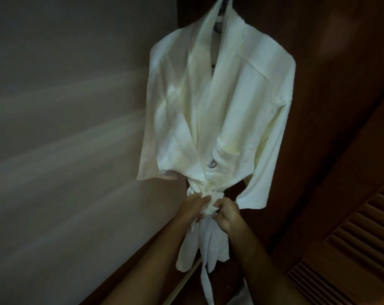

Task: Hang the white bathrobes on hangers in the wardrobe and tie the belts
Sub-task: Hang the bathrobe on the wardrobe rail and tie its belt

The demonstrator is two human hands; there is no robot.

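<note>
Dim grey wall (65, 128) fills the left of the frame, dark wood wardrobe (340, 106) the right. White bathrobe (219, 106) hangs at centre from a hanger (219, 27) at top. Left hand (192, 209) and right hand (226, 213) each close their grip on the belt (208, 205) at its waist, low centre.
</note>
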